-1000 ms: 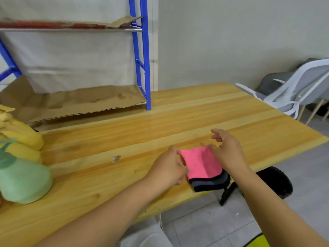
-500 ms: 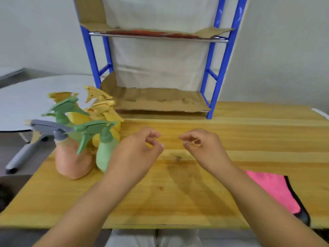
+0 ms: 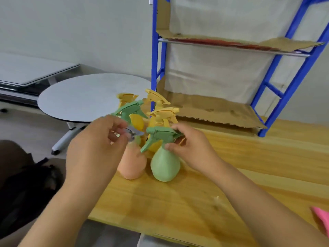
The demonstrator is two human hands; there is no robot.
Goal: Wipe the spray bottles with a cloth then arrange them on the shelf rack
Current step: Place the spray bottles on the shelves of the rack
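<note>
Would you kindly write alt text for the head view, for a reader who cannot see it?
On a wooden table, the right hand grips the neck of a green bottle and the left hand pinches the grey sprayer of a peach bottle. Yellow bottles stand behind them, near a blue shelf rack; a pink cloth lies at the right edge.

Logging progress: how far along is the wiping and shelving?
Done: nothing visible; the rack holds no bottles. In hand: the right hand grips the front green bottle, the left hand pinches the peach bottle at its sprayer. Left: all wiping, cloth lying aside, then shelving.
</note>
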